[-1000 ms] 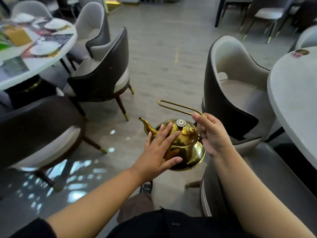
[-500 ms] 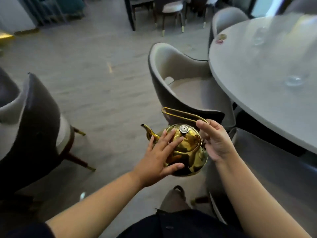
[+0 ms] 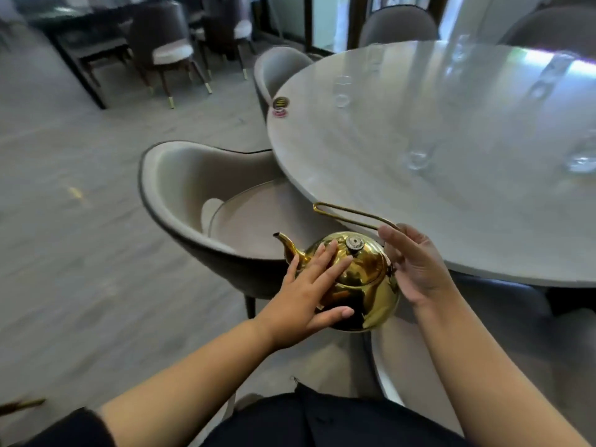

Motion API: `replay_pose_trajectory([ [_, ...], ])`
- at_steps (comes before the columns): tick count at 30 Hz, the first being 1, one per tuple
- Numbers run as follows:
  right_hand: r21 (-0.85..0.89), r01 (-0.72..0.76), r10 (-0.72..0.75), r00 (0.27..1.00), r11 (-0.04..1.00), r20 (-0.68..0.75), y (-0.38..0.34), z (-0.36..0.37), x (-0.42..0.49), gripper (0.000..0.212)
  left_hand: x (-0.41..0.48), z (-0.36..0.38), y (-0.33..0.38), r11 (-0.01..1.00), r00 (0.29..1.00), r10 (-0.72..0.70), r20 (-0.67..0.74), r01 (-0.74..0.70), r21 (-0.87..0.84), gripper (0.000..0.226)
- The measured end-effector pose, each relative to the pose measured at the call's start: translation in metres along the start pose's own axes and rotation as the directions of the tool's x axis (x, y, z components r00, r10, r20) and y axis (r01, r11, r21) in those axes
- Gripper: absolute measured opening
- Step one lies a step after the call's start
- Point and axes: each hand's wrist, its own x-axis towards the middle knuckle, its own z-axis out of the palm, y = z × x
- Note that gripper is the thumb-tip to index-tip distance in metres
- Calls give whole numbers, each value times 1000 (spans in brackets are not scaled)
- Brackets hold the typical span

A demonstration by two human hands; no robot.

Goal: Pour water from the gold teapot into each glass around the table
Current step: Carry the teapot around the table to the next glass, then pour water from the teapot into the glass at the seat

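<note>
I stood by and saw the person holding the shiny gold metal teapot (image 3: 358, 282) in the air, just off the near edge of the round pale grey table (image 3: 354, 175). The pot was over the seat of a grey curved chair (image 3: 180, 195), which sat at ten o'clock from it. Its spout pointed to ten o'clock too, away from the table.

The left hand (image 3: 309, 285) lay flat on the lid and side of the pot, with its fingers straight and pressing. The right hand (image 3: 416, 266) was at the back of the pot and gripped the thin gold wire handle (image 3: 351, 214) with bent fingers.

The clear drinking glasses (image 3: 416, 158) stood on the table at one and two o'clock from the pot, well apart from it. They were blurry, so I could not tell if any had water in them.

I think this was the carrying step, with no pouring in hand yet. The next move called for turning the spout toward the table, bringing it over the nearest glass and tipping slowly while the flat hand held the lid down.

At twelve o'clock, on the table's edge, sat a small round gold-and-dark striped badge (image 3: 280, 103) with something pink just below it. I could not read any words on it, and I saw no name on the pot.
</note>
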Motion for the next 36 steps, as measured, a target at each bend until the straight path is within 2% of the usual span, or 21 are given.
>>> replay_pose_trajectory([
  [5,-15,137,-137,968,991,-209,-25,-11,17,24,63,-6,-3,986,981,163,101,-165,10,77],
  [8,-36,208,-208,919,978,-335,-38,-19,28,32,99,-6,-6,970,957,241,162,-244,4,78],
  [11,-41,283,-272,857,958,-437,-47,-33,41,27,137,-7,-13,942,917,327,230,-335,-5,77],
  [16,-110,356,-356,762,928,-541,-60,-46,74,53,199,-15,-27,888,832,448,327,-457,-53,76],
  [18,-132,380,-382,717,915,-583,-65,-46,88,54,223,-20,-34,858,793,498,351,-511,-63,75],
  [24,-238,405,-452,590,883,-669,-78,-53,128,50,288,-33,-46,788,697,578,424,-611,-71,80],
  [29,-347,373,-501,492,860,-712,-95,-66,157,58,326,-41,-43,785,674,572,469,-616,-72,81],
  [32,-395,375,-534,422,838,-733,-107,-72,174,55,349,-45,-38,784,667,576,473,-615,-86,82],
  [36,-489,329,-587,367,808,-722,-123,-77,194,51,372,-44,-36,787,659,584,475,-603,-132,84],
])
